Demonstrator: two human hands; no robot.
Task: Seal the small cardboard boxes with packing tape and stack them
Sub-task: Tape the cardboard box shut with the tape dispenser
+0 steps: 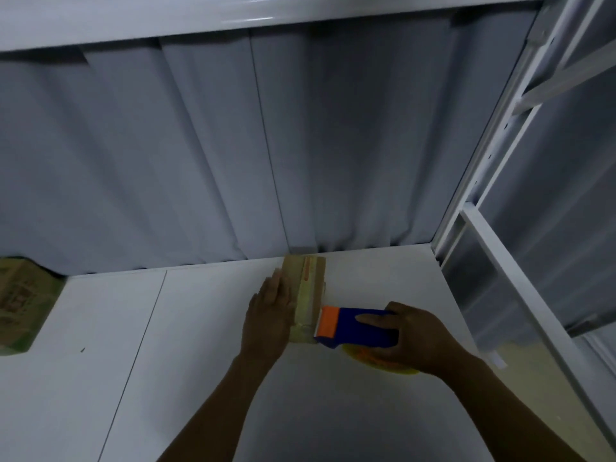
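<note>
A small cardboard box [308, 288] lies on the white table [186, 361], its long side running away from me. My left hand [270, 315] rests flat against the box's left side with straight fingers. My right hand [413, 338] grips a blue tape dispenser [363, 328] whose orange head [328, 323] touches the box's near right corner. A strip of tape runs along the box's top. The yellowish tape roll [380, 363] shows under my right hand.
Other cardboard boxes [23, 308] sit at the table's far left edge. A grey curtain [233, 145] hangs behind the table. A white metal rack frame [500, 248] stands at the right, close to my right hand.
</note>
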